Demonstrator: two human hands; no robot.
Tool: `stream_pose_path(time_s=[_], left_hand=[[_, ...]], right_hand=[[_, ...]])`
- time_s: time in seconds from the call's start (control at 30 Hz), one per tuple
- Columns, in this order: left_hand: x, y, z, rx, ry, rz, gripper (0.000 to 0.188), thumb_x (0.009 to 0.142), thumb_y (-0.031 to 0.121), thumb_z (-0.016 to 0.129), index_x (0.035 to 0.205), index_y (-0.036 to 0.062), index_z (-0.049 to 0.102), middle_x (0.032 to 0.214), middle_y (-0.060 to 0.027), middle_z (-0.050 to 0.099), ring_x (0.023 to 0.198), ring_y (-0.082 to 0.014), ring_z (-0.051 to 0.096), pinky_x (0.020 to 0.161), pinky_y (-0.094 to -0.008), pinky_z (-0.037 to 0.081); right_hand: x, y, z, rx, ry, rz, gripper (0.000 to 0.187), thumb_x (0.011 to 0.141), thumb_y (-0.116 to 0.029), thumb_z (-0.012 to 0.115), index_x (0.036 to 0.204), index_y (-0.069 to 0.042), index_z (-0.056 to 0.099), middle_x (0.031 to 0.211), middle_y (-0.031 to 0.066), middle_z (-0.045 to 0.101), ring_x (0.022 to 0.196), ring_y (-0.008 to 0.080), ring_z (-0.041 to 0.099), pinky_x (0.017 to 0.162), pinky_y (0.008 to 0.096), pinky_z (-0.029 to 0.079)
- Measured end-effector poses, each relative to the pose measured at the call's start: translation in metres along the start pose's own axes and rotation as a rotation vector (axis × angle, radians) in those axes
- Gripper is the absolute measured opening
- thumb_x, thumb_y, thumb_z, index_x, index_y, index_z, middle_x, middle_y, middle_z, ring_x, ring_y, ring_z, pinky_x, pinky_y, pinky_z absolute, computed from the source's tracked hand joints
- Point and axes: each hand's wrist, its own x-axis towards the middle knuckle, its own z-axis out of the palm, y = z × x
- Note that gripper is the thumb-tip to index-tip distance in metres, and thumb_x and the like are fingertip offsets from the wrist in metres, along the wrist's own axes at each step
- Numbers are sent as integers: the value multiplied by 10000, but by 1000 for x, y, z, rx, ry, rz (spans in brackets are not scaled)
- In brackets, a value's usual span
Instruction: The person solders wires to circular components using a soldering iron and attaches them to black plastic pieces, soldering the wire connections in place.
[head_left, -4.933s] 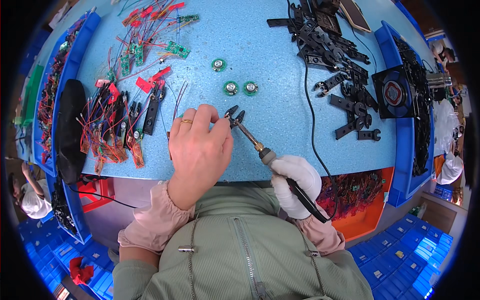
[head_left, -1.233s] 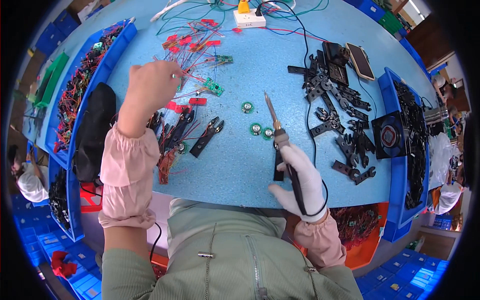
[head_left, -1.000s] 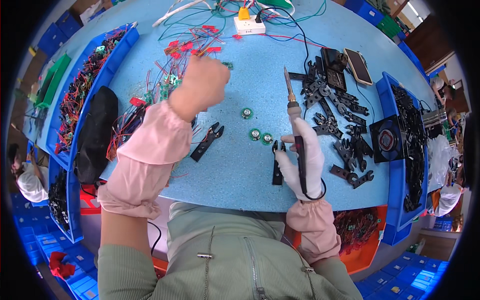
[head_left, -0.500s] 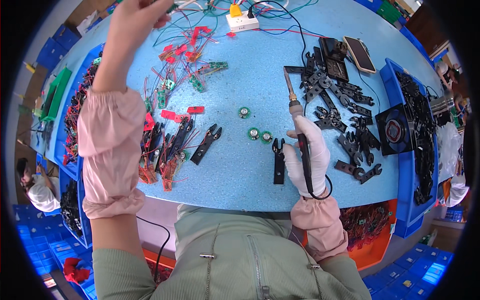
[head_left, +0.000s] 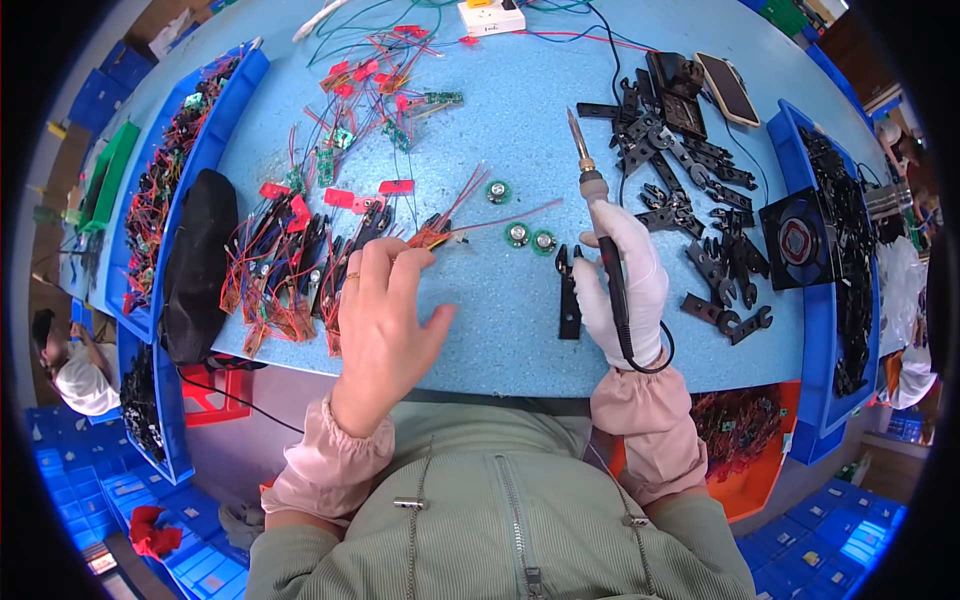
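Observation:
My left hand (head_left: 385,320) is bare with a ring on it and pinches a small orange circuit board with red wires (head_left: 432,234) at its fingertips, just above the blue table (head_left: 500,130). My right hand (head_left: 625,285), in a white glove, grips a soldering iron (head_left: 598,215) whose tip points up and away. Three small round green-rimmed discs (head_left: 518,234) lie on the table between my hands. A pair of black pliers (head_left: 568,293) lies just left of my right hand.
A heap of red-wired boards and black parts (head_left: 285,270) lies left of my left hand. Black plastic pieces (head_left: 690,190) are scattered at the right, next to a blue tray with a fan (head_left: 800,240). A black pouch (head_left: 195,265), a phone (head_left: 727,88) and a power strip (head_left: 490,15) lie around.
My left hand, stretched to the far side of the table, has drawn back toward me and now holds a wired board. My right hand with the iron stayed nearly in place.

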Motion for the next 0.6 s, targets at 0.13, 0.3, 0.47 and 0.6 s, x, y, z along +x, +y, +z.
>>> stream_pose_path(time_s=[0.13,0.3,0.47,0.6], left_hand=[[4,-5,6,96,39,56,203,705,25,757,878,58,657,1074,-84,585,870,-288,575,707,-384,489],[12,-29,31,209,57,99,186,705,31,750,865,56,659,1048,-79,586,831,-288,565,688,-382,492],[19,-41,39,176,44,121,153,723,8,740,847,41,655,999,-72,590,753,-243,541,648,-352,484],[29,-40,27,-217,-28,-90,126,748,-17,725,838,32,652,953,-67,594,700,-200,515,619,-320,468]], right_hand=[[0,-1,4,-12,-16,5,661,699,133,647,1342,-11,596,1268,153,642,888,228,686,801,329,551],[0,-6,3,-34,-40,-8,668,701,136,644,1350,-14,592,1279,153,636,889,227,687,809,331,557],[5,-11,3,-16,-69,7,681,702,142,638,1362,-17,584,1312,160,621,890,232,689,818,337,567],[17,-16,9,29,-84,-6,686,704,146,637,1368,-17,578,1341,167,609,909,236,690,820,343,575]])
